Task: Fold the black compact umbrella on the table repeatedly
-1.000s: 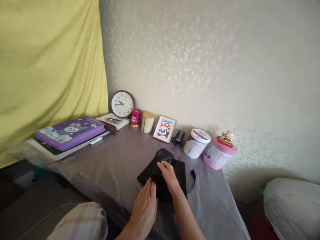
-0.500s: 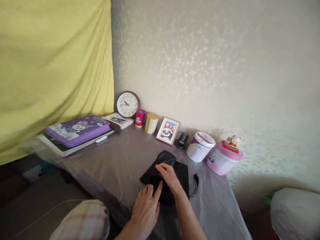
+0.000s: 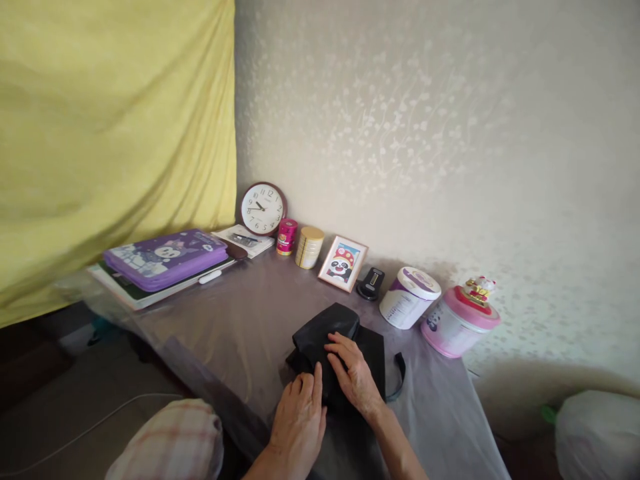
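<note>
Hour numerals 1 to 12 around the face of the round wall clock

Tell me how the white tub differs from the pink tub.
The white tub has a white lid; the pink tub's lid is pink. The white tub's lid is bare; the pink tub carries a small gold figurine. The pink tub looks wider than the white tub. Both are round, upright, by the wall.
</note>
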{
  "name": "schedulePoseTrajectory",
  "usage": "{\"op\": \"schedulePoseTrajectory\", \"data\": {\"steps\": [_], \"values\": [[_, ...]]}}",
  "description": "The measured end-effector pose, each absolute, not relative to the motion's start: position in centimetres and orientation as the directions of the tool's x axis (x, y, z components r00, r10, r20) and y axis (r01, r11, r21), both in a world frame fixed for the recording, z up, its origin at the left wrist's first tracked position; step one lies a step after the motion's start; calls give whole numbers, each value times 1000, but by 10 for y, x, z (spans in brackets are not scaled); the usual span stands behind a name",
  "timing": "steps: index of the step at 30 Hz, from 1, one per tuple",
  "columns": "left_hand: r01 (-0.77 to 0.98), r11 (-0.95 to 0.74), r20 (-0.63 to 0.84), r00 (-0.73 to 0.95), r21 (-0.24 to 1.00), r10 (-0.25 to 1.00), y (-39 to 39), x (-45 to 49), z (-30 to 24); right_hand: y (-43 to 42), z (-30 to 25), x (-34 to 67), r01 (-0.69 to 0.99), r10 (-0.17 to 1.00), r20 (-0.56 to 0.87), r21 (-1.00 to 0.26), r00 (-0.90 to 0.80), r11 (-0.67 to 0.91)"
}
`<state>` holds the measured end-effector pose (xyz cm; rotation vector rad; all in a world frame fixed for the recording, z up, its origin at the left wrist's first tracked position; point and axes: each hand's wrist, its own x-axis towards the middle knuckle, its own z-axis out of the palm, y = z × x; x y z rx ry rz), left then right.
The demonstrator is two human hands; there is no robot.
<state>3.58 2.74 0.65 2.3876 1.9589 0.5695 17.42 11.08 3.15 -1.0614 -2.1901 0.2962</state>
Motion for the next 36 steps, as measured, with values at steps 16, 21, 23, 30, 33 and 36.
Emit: {"op": "schedulePoseTrajectory", "data": {"steps": [16, 21, 23, 30, 33, 36], "values": [[977, -154, 227, 118, 147, 967, 27, 39, 6, 197, 27, 168, 872, 804, 496, -169, -328, 460], [980, -150, 217, 119, 132, 969, 26, 37, 8, 148, 31, 137, 765, 758, 399, -183, -516, 618], [977, -152, 199, 122, 146, 972, 27, 35, 11, 130, 41, 127, 665, 714, 287, -262, -639, 700], [960, -174, 125, 149, 219, 981, 27, 32, 20, 95, 61, 132, 524, 780, 320, -599, -537, 606], [965, -173, 113, 153, 199, 982, 25, 32, 22, 89, 45, 140, 596, 797, 405, -530, -447, 604], [938, -234, 76, 222, 255, 972, 25, 22, 28, 81, 29, 140, 610, 777, 410, -481, -477, 629]]}}
